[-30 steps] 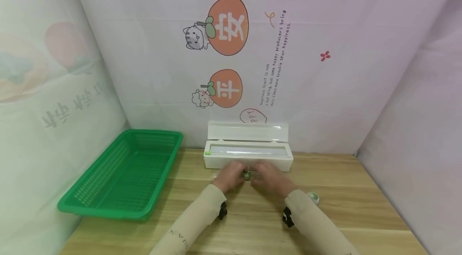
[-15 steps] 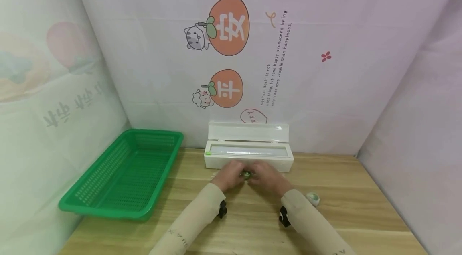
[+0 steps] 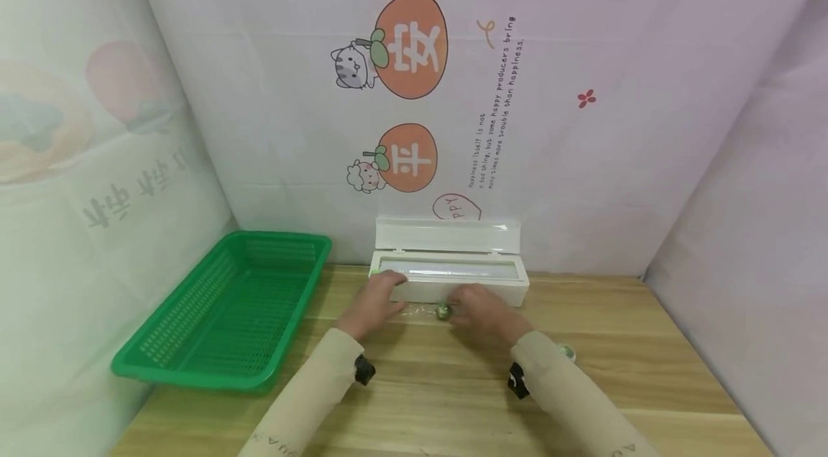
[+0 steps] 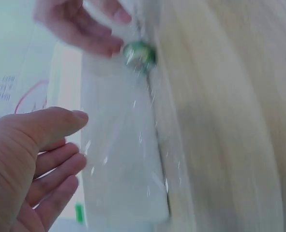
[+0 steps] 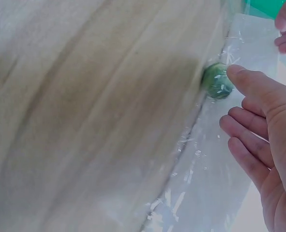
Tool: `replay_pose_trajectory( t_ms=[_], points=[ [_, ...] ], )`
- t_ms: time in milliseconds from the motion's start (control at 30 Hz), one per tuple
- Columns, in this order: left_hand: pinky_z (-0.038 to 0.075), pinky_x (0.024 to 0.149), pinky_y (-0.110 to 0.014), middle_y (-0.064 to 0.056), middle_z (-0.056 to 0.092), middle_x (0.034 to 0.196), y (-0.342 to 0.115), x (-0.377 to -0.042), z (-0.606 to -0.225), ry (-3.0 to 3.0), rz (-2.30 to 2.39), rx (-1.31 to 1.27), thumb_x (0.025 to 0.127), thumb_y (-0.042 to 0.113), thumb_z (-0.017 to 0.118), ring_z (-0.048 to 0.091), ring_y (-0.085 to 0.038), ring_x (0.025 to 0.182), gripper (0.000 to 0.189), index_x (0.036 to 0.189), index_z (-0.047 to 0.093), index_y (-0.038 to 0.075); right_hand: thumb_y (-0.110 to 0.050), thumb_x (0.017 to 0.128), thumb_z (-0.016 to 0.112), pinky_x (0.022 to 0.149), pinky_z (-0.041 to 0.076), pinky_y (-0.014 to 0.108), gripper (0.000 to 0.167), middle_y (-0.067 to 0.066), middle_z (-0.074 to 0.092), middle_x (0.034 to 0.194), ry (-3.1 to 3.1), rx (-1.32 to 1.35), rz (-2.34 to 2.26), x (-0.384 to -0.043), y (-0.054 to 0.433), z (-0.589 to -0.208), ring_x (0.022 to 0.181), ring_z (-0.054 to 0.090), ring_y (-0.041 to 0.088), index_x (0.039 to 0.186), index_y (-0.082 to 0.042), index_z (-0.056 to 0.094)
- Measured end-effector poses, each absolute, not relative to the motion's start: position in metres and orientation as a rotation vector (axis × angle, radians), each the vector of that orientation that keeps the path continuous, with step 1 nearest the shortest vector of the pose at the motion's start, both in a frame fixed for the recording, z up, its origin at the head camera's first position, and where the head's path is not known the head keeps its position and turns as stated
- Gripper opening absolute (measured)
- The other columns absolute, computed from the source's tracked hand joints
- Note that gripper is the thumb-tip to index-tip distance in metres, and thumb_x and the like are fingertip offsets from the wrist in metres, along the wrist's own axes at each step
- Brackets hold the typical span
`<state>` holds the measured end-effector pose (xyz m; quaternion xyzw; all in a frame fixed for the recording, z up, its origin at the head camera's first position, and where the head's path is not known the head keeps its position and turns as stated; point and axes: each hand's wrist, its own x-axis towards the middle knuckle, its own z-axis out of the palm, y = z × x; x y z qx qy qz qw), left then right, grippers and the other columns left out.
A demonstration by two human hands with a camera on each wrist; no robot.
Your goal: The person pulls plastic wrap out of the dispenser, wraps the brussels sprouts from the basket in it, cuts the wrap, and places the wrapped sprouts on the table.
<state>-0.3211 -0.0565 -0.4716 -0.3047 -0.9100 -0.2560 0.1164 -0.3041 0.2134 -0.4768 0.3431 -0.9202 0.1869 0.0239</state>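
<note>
A small round green object [image 3: 443, 312], its kind unclear, sits in clear plastic film [image 5: 191, 140] along the front of a white cling film dispenser [image 3: 414, 290]. The film stretches down from the dispenser's face toward the wooden table. My right hand [image 3: 481, 313] is beside the green object, its thumb tip at the object's edge in the right wrist view; whether they touch I cannot tell. The other fingers of that hand bend loosely around nothing. My left hand [image 3: 374, 306] is at the dispenser's left end, fingers apart and relaxed, holding nothing.
At the left stands a green plastic basket [image 3: 255, 299]. A second round object [image 3: 568, 352], white and green, lies on the wooden table [image 3: 621, 328], partly behind the right sleeve. The dispenser's lid [image 3: 446, 236] is raised against the printed wall cloth [image 3: 291, 119].
My left hand has left the green object and moved left along the dispenser, its fingers spreading. The right hand remains beside the object, which is now more exposed.
</note>
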Motion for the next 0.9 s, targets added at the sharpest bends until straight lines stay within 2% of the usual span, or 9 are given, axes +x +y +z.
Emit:
replay_pose_trajectory(
  t_ms=[233, 467, 667, 900],
  points=[
    [0.050, 0.115, -0.054, -0.027, 0.063, 0.142, -0.081, -0.326, -0.472, -2.595, -0.873, -0.600, 0.085, 0.016, 0.089, 0.060, -0.044, 0.135, 0.067, 0.140, 0.060, -0.006, -0.015, 0.090, 0.083, 0.097, 0.062, 0.046, 0.033, 0.015, 0.077, 0.113, -2.774, 1.103, 0.470, -0.298, 0.213, -0.455, 0.104, 0.074, 0.030, 0.117, 0.001, 0.073],
    [0.039, 0.124, -0.061, -0.027, 0.050, 0.158, -0.091, -0.338, -0.483, -2.607, -1.108, -0.513, 0.085, 0.020, 0.090, 0.045, -0.048, 0.149, 0.089, 0.155, 0.043, -0.004, -0.020, 0.091, 0.084, 0.103, 0.060, 0.045, 0.042, 0.017, 0.076, 0.124, -2.851, 1.128, 0.385, -0.299, 0.194, -0.426, 0.114, 0.073, 0.031, 0.125, 0.001, 0.072],
    [0.038, 0.125, -0.059, -0.026, 0.048, 0.159, -0.093, -0.352, -0.498, -2.584, -1.241, -0.491, 0.084, 0.020, 0.091, 0.045, -0.046, 0.149, 0.090, 0.156, 0.043, -0.003, -0.021, 0.089, 0.086, 0.100, 0.061, 0.042, 0.040, 0.014, 0.077, 0.120, -2.841, 1.172, 0.324, -0.305, 0.172, -0.411, 0.110, 0.074, 0.029, 0.122, -0.001, 0.074],
    [0.040, 0.124, -0.057, -0.025, 0.052, 0.157, -0.095, -0.366, -0.513, -2.488, -1.349, -0.498, 0.082, 0.017, 0.092, 0.049, -0.044, 0.147, 0.083, 0.152, 0.051, -0.001, -0.022, 0.090, 0.086, 0.106, 0.059, 0.041, 0.044, 0.014, 0.075, 0.129, -2.855, 1.158, 0.283, -0.312, 0.148, -0.400, 0.119, 0.072, 0.029, 0.127, -0.001, 0.073]
  ],
)
